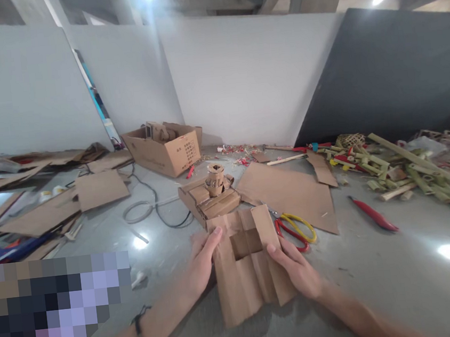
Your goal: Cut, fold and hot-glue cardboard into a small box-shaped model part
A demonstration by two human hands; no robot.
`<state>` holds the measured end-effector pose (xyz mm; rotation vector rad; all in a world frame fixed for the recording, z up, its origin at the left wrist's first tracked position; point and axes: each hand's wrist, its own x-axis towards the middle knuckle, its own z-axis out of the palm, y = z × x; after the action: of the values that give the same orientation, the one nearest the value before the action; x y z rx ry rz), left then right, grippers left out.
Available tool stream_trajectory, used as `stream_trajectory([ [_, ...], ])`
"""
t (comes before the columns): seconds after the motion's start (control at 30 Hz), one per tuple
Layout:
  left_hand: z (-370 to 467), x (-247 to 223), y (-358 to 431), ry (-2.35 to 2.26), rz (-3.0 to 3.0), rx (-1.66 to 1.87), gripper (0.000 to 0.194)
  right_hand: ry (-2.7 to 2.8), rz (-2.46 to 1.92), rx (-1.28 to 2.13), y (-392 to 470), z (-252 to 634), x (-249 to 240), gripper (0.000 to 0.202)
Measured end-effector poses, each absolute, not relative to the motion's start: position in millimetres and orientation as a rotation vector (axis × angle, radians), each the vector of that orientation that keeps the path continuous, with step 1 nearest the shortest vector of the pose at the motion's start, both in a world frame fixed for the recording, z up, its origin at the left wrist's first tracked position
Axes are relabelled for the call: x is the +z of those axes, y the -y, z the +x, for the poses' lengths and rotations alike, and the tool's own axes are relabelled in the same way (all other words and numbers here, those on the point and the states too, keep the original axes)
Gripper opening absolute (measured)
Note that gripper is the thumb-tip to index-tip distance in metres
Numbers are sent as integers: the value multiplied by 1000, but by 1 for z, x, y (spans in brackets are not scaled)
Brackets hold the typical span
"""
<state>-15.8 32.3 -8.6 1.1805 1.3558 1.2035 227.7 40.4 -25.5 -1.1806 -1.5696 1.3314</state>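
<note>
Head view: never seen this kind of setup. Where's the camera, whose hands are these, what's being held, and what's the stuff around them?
There's no machine here. The single picture comes from a camera worn on a person's head, looking forward and down, so the two bare hands are the wearer's own.

The left hand and right hand grip opposite sides of a creased cardboard piece with a rectangular opening in it.

Just beyond it, on the grey surface, sits a cardboard model with a tower-like top. To the right are scissors with red and yellow handles, a flat cardboard sheet and a red tool. Farther back stands an open cardboard box. The lower-left corner is pixelated.
</note>
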Motion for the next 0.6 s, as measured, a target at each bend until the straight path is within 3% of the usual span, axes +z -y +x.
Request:
stream_trajectory([
  [0.43, -12, -3, -39, -1216, 973, 1227, 62, 1416, -1373, 1293, -45, 236, -36, 69],
  [0.6, -13, -2, -39, -1272, 988, 1280, 58, 1429, -1366, 1248, -45, 236, -40, 62],
])
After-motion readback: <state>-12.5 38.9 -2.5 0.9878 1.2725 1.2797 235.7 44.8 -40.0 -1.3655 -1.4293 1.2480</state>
